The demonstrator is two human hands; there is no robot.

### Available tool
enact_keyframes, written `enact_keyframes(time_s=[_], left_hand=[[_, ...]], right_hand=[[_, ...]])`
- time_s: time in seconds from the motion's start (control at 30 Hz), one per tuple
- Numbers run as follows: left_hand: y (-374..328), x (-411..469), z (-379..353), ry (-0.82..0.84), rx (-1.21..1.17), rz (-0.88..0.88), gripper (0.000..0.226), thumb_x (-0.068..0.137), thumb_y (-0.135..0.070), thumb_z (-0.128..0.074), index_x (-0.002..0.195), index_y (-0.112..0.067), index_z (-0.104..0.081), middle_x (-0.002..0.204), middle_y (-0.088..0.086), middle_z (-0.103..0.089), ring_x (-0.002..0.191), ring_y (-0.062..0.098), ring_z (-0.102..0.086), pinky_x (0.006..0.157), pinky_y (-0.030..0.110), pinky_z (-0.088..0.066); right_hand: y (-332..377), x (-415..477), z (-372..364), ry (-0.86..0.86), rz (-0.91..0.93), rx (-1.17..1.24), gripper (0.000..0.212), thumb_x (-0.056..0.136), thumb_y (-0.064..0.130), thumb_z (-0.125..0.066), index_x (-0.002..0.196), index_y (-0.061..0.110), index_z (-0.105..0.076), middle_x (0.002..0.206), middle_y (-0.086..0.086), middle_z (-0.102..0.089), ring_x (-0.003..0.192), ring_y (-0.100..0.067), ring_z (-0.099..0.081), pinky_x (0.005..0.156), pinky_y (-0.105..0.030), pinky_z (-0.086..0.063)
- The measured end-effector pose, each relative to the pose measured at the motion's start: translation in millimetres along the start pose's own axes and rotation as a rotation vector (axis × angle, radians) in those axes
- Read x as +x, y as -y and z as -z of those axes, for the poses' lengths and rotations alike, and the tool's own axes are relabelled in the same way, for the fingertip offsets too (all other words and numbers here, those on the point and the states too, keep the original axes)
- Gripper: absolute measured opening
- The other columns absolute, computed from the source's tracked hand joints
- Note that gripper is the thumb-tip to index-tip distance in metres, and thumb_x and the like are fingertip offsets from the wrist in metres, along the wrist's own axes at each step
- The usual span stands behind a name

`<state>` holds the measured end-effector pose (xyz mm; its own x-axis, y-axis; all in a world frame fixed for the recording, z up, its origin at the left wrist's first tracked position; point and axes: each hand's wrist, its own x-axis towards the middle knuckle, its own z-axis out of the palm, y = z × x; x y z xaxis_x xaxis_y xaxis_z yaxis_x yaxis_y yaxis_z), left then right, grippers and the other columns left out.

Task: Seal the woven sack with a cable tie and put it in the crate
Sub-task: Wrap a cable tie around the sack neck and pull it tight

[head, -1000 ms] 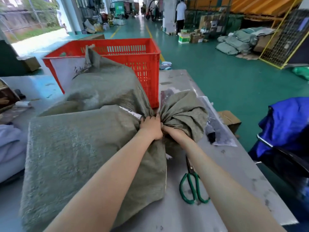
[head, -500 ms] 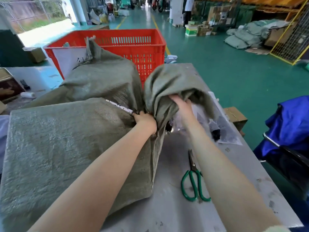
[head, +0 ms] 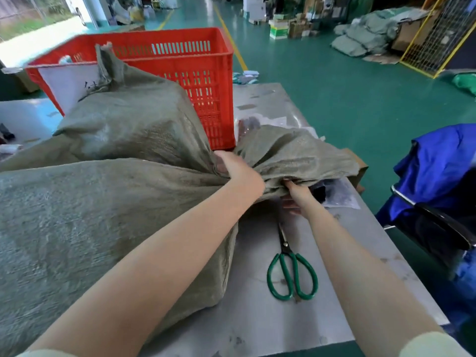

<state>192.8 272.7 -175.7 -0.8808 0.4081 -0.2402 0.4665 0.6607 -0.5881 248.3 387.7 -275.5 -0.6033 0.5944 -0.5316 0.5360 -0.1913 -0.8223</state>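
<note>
A large grey-green woven sack lies on its side across the metal table, its bunched neck pointing right. My left hand is clenched around the gathered neck. The loose mouth flap fans out to the right of that grip. My right hand holds the underside of the flap, its fingers partly hidden by cloth. A red plastic crate stands behind the sack on the table. No cable tie shows in this view.
Green-handled scissors lie on the table near my right forearm. A second grey-green sack leans against the crate. Clear plastic bags lie under the flap. A blue cloth on a chair is at right.
The mouth flap, lifted high by my right hand half a second ago, has dropped back down to the right. My right hand now sits under the flap; my left hand still grips the neck.
</note>
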Motion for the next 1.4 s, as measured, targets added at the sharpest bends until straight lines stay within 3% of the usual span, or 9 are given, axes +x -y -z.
enact_keyframes(time_s=[0.17,0.33,0.47,0.73,0.9,1.0,1.2,1.33,1.4], left_hand=[[-49,-21,46,-0.396,-0.443,-0.342,0.046,0.090,-0.018,-0.048,0.135,-0.009,-0.042,0.137,0.013,-0.046,0.127,0.031,-0.045,0.100,0.037,-0.039],[-97,-6,36,-0.083,-0.880,-0.549,0.034,0.084,-0.008,-0.048,0.114,-0.008,-0.065,0.118,0.016,-0.066,0.109,0.033,-0.062,0.089,0.036,-0.051],[-124,6,31,0.030,-0.834,-0.630,0.036,0.089,-0.007,-0.045,0.121,-0.002,-0.061,0.124,0.020,-0.063,0.111,0.034,-0.062,0.088,0.035,-0.050],[-166,39,14,0.103,-0.807,-0.563,0.030,0.088,0.003,-0.046,0.113,0.007,-0.062,0.119,0.026,-0.064,0.112,0.035,-0.061,0.092,0.035,-0.047],[-185,66,4,0.140,-0.869,-0.462,0.033,0.095,-0.009,-0.039,0.114,0.008,-0.061,0.118,0.024,-0.066,0.109,0.034,-0.064,0.093,0.037,-0.050],[-192,73,1,0.158,-0.964,-0.429,0.039,0.094,-0.025,-0.045,0.105,0.007,-0.063,0.105,0.025,-0.071,0.096,0.035,-0.069,0.085,0.036,-0.054],[-197,75,3,0.126,-1.023,-0.407,0.035,0.087,-0.022,-0.052,0.104,0.006,-0.064,0.105,0.026,-0.070,0.099,0.034,-0.068,0.086,0.035,-0.054],[-194,73,4,0.166,-1.046,-0.414,0.035,0.091,-0.021,-0.043,0.100,0.005,-0.063,0.061,0.017,-0.073,0.058,0.027,-0.070,0.054,0.023,-0.047],[-192,70,1,0.174,-1.043,-0.419,0.034,0.093,-0.019,-0.038,0.100,0.005,-0.062,0.054,0.015,-0.069,0.037,0.020,-0.059,0.051,0.022,-0.045]], right_hand=[[-2,-7,26,0.039,-0.030,-0.076,0.035,0.091,0.038,-0.041,0.079,0.011,-0.059,0.076,-0.002,-0.065,0.067,-0.020,-0.062,0.061,-0.025,-0.042],[-18,-14,74,0.088,-0.025,-0.190,0.035,0.096,0.037,-0.035,0.078,0.022,-0.060,0.093,-0.001,-0.070,0.069,-0.014,-0.062,0.057,-0.023,-0.040],[-30,-8,99,-0.087,0.049,-0.245,0.027,0.091,0.014,-0.042,0.097,0.009,-0.068,0.104,-0.012,-0.067,0.059,-0.015,-0.056,0.052,-0.022,-0.038],[-34,36,110,-0.297,0.294,-0.493,0.033,0.085,0.002,-0.046,0.110,0.007,-0.068,0.109,-0.018,-0.070,0.101,-0.033,-0.062,0.081,-0.034,-0.048],[-34,59,109,-0.205,0.310,-0.629,0.030,0.082,0.005,-0.056,0.109,0.007,-0.069,0.089,-0.014,-0.074,0.086,-0.026,-0.061,0.063,-0.022,-0.037],[-38,67,111,-0.230,0.274,-0.616,0.033,0.076,0.004,-0.061,0.106,0.011,-0.071,0.055,0.012,-0.051,0.062,-0.012,-0.048,0.048,-0.016,-0.030],[-43,74,110,-0.240,0.239,-0.533,0.034,0.071,0.005,-0.063,0.101,0.017,-0.071,0.053,0.013,-0.044,0.050,-0.001,-0.040,0.046,-0.019,-0.028],[-44,72,108,-0.262,0.249,-0.524,0.034,0.075,0.005,-0.058,0.104,0.018,-0.070,0.055,0.014,-0.042,0.055,-0.009,-0.043,0.045,-0.019,-0.028],[-45,70,107,-0.269,0.259,-0.540,0.035,0.076,0.004,-0.056,0.106,0.018,-0.069,0.056,0.014,-0.040,0.067,-0.016,-0.046,0.046,-0.018,-0.028]])
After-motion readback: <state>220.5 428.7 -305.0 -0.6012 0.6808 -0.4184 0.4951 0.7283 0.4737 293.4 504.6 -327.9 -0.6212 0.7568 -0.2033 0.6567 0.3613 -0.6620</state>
